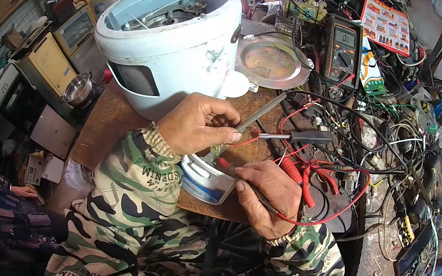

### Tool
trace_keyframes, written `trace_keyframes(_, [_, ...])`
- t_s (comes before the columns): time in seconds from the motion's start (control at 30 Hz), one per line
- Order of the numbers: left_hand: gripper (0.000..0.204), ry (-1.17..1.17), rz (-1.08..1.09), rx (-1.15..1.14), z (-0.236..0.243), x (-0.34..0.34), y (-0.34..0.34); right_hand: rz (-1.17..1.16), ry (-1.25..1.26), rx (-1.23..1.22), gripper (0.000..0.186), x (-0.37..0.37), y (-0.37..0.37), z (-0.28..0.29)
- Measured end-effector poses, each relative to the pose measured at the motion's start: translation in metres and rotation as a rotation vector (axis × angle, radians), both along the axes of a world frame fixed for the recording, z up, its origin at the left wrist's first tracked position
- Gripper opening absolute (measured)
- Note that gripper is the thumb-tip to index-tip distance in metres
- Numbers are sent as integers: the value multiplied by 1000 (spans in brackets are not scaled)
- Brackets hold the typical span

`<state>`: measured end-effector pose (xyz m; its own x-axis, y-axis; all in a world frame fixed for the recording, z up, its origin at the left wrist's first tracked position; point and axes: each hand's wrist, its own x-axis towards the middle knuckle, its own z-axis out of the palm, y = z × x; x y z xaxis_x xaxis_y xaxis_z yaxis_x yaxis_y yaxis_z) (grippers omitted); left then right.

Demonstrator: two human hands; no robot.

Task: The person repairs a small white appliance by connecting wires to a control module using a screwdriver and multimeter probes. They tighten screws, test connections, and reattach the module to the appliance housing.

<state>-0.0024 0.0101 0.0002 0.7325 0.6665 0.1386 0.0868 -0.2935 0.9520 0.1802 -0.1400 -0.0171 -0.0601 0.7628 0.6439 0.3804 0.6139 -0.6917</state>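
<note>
Two bare hands over white tub (pixel 204 187), blue label, at near edge of brown tabletop (pixel 106 132). Left hand (pixel 199 125): grip closed on slim grey tool (pixel 261 112), pinched thumb against fingers; tool slants, upper end away to the right, lower end down by tub mouth. Right hand (pixel 269 197): grip wrapped around red-tipped probe (pixel 224 164), tip pointing left over tub, near tool's lower end; touching or apart, can't tell. Red lead (pixel 366 190) loops out right of that hand. Tub contents too small/covered to read.

Behind left hand: pale blue appliance housing (pixel 166 78), upright, open top, some parts inside. Round metal plate (pixel 273 61) just beside it. Right side: screwdriver (pixel 311 137), dark handle; red-handled pliers (pixel 307 184) near right hand; multimeter (pixel 343 53) farther back, among tangled cables (pixel 377 142). Far left, low: another person's hand (pixel 24 192), well apart.
</note>
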Motion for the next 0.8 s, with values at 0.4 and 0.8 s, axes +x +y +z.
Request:
trace_keyframes(0.4, [19, 14, 13, -23, 2, 2, -2, 19, -8, 16, 18, 3, 2, -1])
trace_keyframes(0.8, [17, 4, 81, -22, 6, 0, -2, 21, 18, 60, 18, 2, 3, -3])
